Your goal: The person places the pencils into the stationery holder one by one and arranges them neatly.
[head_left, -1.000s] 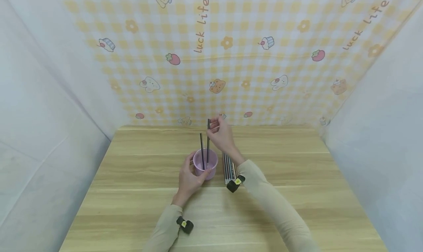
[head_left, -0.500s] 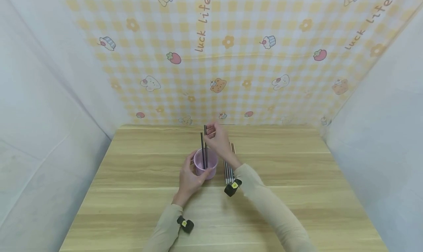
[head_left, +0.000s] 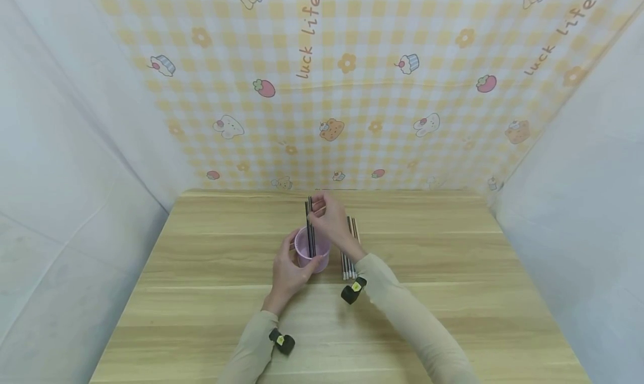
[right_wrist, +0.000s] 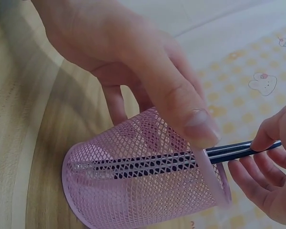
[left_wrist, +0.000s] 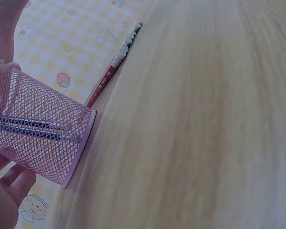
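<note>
Grips the cup (right_wrist: 143,195) with the left hand (head_left: 289,272) and pinches a pencil (head_left: 313,238) standing in it with the right hand (head_left: 330,217), nearer than the left to the loose pencils (head_left: 345,266) lying just right of the cup, near to far.

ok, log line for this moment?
left hand: grips pink mesh cup; right hand: pinches dark pencil reaching into cup; second pencil: in cup; other pencils: on table

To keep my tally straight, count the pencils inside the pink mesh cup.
2 in the pink mesh cup: one pencil on the left, a second pencil beside it, nearer the right hand. Through the mesh, no third shows.
</note>
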A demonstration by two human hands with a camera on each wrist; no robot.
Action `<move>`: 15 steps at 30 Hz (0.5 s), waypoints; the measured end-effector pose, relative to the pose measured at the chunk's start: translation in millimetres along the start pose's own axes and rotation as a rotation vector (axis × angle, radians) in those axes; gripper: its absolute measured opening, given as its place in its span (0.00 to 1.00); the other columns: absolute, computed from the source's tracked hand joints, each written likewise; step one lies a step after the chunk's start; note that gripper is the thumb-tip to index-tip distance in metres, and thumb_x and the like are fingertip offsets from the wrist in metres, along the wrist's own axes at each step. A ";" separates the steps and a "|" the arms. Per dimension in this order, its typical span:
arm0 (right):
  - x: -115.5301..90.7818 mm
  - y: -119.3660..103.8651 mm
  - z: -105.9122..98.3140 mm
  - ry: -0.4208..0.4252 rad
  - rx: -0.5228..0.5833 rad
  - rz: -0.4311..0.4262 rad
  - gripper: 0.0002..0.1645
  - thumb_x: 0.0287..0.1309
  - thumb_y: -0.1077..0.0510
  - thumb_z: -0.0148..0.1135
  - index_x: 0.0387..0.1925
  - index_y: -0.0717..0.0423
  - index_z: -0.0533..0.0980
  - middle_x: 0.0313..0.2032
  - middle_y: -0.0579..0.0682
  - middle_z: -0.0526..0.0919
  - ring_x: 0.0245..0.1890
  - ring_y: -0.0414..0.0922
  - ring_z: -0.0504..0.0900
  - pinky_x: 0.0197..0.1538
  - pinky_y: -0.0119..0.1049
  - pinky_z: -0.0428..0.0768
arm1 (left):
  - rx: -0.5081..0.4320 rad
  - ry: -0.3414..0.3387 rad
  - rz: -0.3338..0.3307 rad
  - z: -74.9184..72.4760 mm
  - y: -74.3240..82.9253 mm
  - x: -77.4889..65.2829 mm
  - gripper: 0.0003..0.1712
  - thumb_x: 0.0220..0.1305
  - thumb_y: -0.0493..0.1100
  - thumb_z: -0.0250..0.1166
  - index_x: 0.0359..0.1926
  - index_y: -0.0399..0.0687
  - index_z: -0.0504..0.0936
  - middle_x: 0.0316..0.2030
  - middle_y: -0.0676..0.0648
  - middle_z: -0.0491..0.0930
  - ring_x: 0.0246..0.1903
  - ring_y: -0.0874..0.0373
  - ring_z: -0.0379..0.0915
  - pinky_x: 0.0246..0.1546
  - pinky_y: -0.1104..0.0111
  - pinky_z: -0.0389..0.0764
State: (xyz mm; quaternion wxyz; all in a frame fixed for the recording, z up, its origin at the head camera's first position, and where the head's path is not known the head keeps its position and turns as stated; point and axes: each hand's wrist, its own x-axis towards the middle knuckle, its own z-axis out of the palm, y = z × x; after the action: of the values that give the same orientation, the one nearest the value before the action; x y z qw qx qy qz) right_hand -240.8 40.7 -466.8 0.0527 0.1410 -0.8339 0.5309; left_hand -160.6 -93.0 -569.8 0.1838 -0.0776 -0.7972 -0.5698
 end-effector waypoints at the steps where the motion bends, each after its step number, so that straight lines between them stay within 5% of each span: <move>1: -0.7 -0.1 0.3 0.003 -0.009 -0.004 0.20 0.52 0.72 0.64 0.49 0.66 0.76 0.38 0.62 0.85 0.35 0.55 0.88 0.38 0.35 0.89 | -0.001 -0.003 -0.001 0.0 0.0 0.1 0.49 0.48 0.46 0.81 0.70 0.41 0.68 0.60 0.39 0.78 0.58 0.43 0.77 0.54 0.52 0.85; 15: -5.5 7.8 -0.7 0.011 -0.067 -0.016 0.16 0.55 0.70 0.64 0.47 0.64 0.77 0.35 0.58 0.84 0.34 0.50 0.86 0.39 0.34 0.88 | 0.001 -0.012 -0.010 -1.8 3.7 -0.1 0.49 0.49 0.49 0.81 0.70 0.42 0.68 0.60 0.40 0.78 0.56 0.43 0.77 0.51 0.51 0.87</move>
State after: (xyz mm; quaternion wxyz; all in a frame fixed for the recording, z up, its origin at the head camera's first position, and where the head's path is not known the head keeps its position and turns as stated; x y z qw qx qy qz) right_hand -237.8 45.3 -474.6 0.0665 0.1429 -0.8497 0.5032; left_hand -159.0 -93.4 -566.1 0.1760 -0.0768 -0.7991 -0.5697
